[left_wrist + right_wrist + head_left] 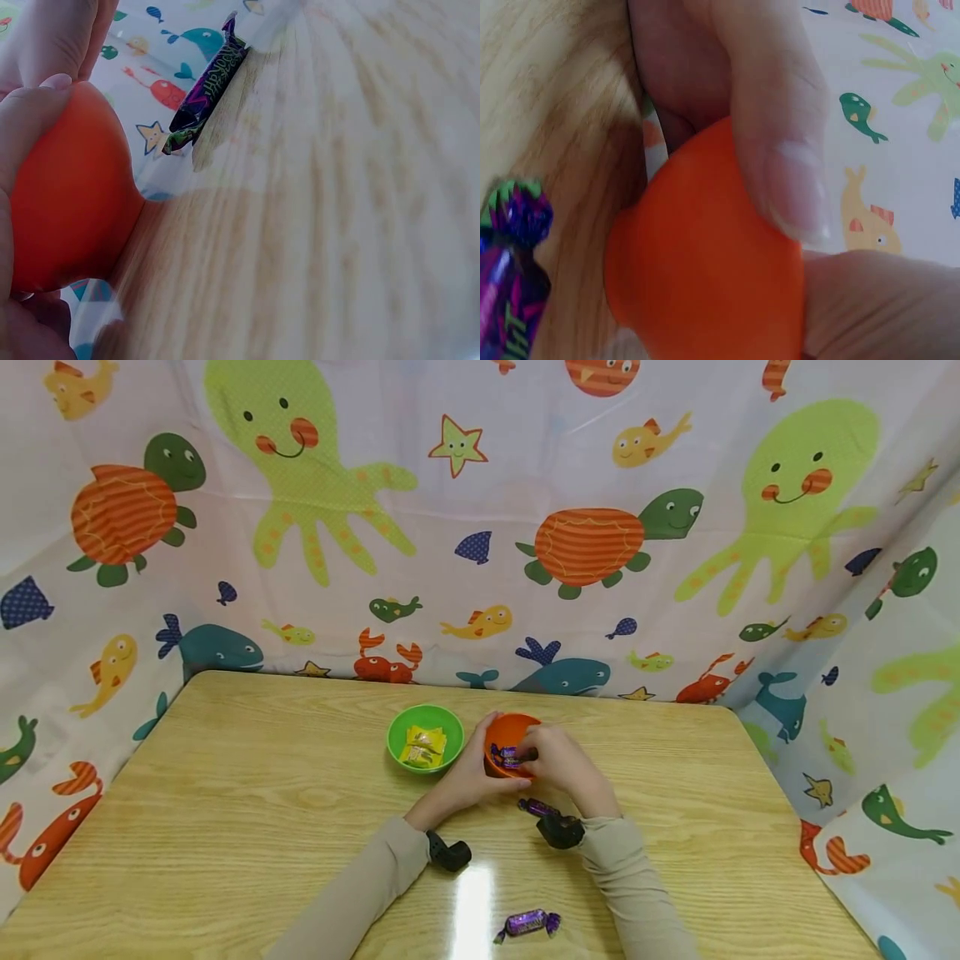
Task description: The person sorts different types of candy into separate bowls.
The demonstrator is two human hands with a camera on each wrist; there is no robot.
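My left hand grips the orange bowl from its left side, thumb across the near wall. Inside that bowl lie purple-wrapped candies. My right hand reaches over the right rim with its fingers down among them; whether they pinch a candy is hidden. In the right wrist view the left thumb presses on the orange wall. Another purple candy lies on the table close to the right wrist, partly covered by the black wrist camera. It also shows in the left wrist view as a twisted wrapper.
A green bowl with yellow-wrapped sweets stands just left of the left hand. One more purple candy lies near the front of the wooden table. A curtain with sea animals hangs behind the table and at both sides.
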